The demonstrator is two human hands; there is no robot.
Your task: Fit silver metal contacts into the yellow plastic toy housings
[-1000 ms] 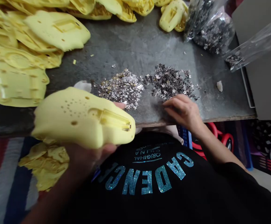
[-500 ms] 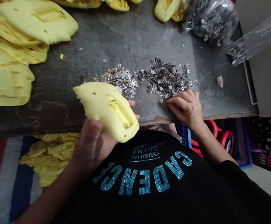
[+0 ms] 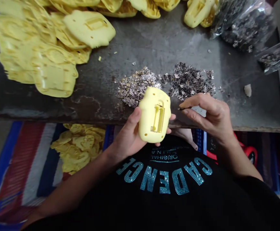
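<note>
Where the piece sits: I have the yellow moulded shell [image 3: 154, 115] held up in front of me, over the near edge of the desk [image 3: 169, 41], its rectangular recess [image 3: 158, 120] facing up and the shell apparently clear of the desk surface.
Left grip [image 3: 127, 138]: closed around the shell, with the thumb along one side and the fingers wrapped behind it.
Right grip [image 3: 209, 115]: thumb and forefinger are pinched together on a small dark metal clip [image 3: 183, 108], just beside the shell but not touching it.
Handling: I judge the shell light and fairly stiff, with a smooth face that could slip a little, so I'd hold its rounded body and leave the recess free. The clip looks tiny and easy to drop, so fingertips only.
Around them: a silvery pile of metal clips [image 3: 136, 86] and a darker pile of metal clips [image 3: 188, 80] lie side by side on the desk, with a clear plastic bag of clips [image 3: 246, 25] beyond them and a heap of yellow shells [image 3: 39, 54] to the left.
</note>
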